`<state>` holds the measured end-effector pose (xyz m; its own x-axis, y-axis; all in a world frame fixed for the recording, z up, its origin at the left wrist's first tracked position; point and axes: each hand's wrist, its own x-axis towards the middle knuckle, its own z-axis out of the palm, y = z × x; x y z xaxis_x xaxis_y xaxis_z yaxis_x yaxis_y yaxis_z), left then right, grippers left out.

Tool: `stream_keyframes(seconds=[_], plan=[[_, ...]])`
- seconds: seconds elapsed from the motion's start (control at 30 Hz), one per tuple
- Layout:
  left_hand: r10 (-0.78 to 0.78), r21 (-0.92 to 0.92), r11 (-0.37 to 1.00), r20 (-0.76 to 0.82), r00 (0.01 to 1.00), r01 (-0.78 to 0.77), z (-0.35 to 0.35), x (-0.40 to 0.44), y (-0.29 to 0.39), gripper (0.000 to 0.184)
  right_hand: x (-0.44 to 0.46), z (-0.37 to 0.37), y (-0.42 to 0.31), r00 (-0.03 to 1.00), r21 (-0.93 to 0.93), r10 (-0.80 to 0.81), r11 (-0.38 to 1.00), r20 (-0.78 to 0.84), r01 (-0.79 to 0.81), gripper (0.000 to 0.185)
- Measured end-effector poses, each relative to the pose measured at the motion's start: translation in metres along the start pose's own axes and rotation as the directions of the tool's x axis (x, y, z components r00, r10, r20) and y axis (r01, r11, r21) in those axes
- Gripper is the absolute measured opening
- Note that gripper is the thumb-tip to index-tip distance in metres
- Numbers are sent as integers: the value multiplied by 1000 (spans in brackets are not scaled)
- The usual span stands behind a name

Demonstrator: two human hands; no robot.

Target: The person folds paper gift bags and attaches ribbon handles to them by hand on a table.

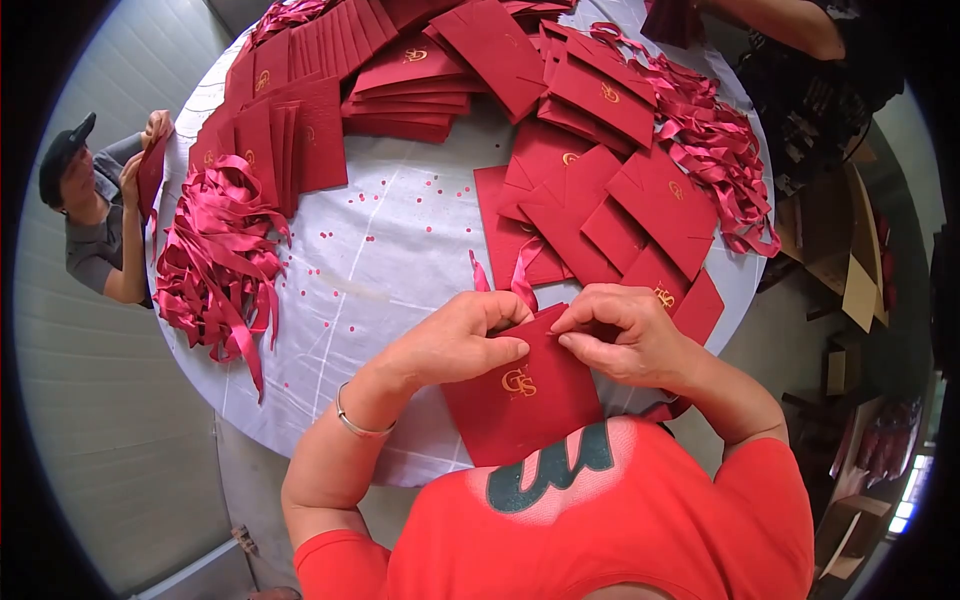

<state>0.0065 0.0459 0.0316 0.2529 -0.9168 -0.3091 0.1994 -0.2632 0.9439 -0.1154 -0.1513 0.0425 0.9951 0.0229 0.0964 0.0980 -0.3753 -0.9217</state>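
A dark red bag with gold lettering lies at the near edge of the round table, against my shirt. My left hand grips its top edge, thumb on the front face. At the bag's top right corner my right hand is closed, thumb and index finger pinched together; what lies between the fingertips is too small to name. A pink ribbon rises behind the bag between my hands. Just beyond, overlapping flat red bags cover the table's right side.
More red bags are stacked along the far side of the white-covered table. Pink ribbon piles lie at left and right. One person holds a bag at left; another person's arm shows top right. Cardboard boxes stand right.
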Motion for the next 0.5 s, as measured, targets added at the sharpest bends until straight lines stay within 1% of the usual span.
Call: stream_keyframes(seconds=[0.03,0.1,0.23,0.3,0.5], plan=[[0,-1,1000,0,1000,0,0,0,-2,9,0,1,0,1000,-11,-2,1000,4,2,11],[6,-61,998,-15,1000,-7,0,2,-5,11,0,4,0,1000,-33,-7,999,10,7,11],[24,-95,995,-43,999,-28,5,0,3,15,-1,9,1,1000,-75,-11,997,21,12,10],[17,-11,1000,-56,998,-18,3,1,-2,19,0,11,1,999,-97,-15,995,29,18,10],[56,52,997,-100,993,-51,4,-1,-3,20,3,14,-6,999,-160,-21,987,50,29,9]])
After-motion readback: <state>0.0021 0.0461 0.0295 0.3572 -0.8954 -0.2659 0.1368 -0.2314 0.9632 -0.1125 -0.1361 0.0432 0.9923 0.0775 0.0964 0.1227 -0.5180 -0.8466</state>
